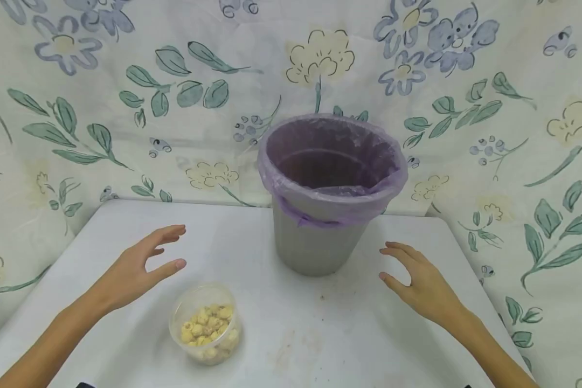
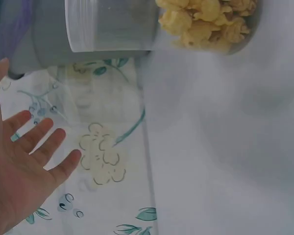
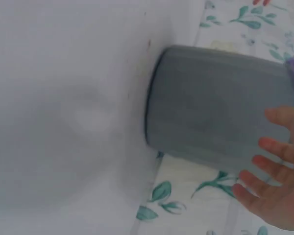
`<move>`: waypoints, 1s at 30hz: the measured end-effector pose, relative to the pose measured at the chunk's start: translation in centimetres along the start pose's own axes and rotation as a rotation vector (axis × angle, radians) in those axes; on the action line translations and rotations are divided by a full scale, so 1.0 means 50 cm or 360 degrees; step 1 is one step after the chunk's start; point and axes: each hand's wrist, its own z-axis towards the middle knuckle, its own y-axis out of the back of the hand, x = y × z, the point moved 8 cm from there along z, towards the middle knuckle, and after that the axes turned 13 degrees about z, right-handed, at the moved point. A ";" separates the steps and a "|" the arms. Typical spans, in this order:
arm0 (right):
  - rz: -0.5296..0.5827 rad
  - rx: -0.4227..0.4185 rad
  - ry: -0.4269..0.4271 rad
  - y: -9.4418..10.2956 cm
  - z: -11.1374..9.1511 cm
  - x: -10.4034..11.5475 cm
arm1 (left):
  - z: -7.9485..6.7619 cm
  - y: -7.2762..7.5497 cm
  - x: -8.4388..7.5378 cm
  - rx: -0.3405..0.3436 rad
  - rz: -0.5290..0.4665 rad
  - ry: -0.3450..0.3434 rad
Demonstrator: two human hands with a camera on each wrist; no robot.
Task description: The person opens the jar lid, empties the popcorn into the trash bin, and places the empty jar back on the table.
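In the head view a clear round plastic tub (image 1: 206,323) with yellow popcorn (image 1: 208,324) in it stands on the white table, front left. My left hand (image 1: 133,272) hovers behind and left of the tub, fingers apart and holding nothing. Further back stands a grey bin (image 1: 315,242) lined with a purple plastic bag (image 1: 333,202) folded over its rim. To the right of the bin, my right hand (image 1: 424,285) is held in the air with fingers loosely spread, touching nothing. Both wrist views show empty hands with separated fingers.
The white table (image 1: 359,334) carries a few brownish smudges (image 1: 283,350) near its front middle. Floral cloth (image 1: 174,134) hangs behind the table and along both sides.
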 end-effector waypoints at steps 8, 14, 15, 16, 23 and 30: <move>0.0149 -0.0024 0.0064 -0.052 0.001 0.039 | -0.038 -0.030 -0.003 0.0038 -0.0123 -0.0188; 0.0334 -0.0057 0.0186 -0.094 0.002 0.076 | -0.060 -0.048 -0.006 0.0157 -0.0346 -0.0253; 0.0363 -0.0063 0.0198 -0.100 0.003 0.080 | -0.062 -0.051 -0.007 0.0178 -0.0398 -0.0267; 0.0393 -0.0068 0.0204 -0.105 0.003 0.084 | -0.065 -0.054 -0.009 0.0200 -0.0453 -0.0282; 0.0698 -0.0004 0.0226 -0.157 0.014 0.106 | -0.087 -0.083 -0.013 0.0326 -0.0608 -0.0348; 0.0928 0.0102 0.0201 -0.218 0.024 0.135 | -0.114 -0.114 0.001 0.0429 -0.0648 -0.0285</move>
